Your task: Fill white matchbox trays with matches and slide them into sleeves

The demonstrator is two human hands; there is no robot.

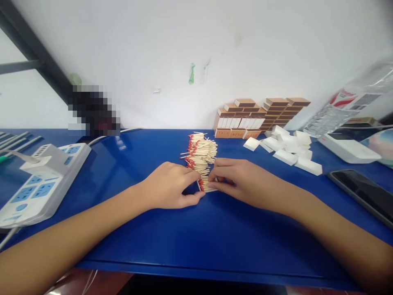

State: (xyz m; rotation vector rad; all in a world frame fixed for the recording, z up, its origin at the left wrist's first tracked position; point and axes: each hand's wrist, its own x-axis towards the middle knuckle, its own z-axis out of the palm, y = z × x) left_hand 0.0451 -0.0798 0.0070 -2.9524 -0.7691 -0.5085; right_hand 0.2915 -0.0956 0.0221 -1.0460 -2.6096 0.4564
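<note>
Got a bare left forearm (76, 229) right up near the camera, slanting in over a blue table (190, 241). Going left to right: grey rods (14, 141), then a white power strip (37, 188). Next up, left hand (170, 184), with thumb and forefinger curved in a C and pinching a small white tray (209, 191) by its left end. Can see matches (205, 182) inside it, red heads to the left, and a loose match pile (201, 153) just behind. At the tray's right end, right hand (242, 176), fingers bent and bunched near the thumb, touching in there; can't tell if gripping matches or tray. Further right, stacked matchboxes (245, 119) against the wall, heaped white trays (287, 143), a clear bottle (340, 104) and a dark phone (365, 192).
</note>
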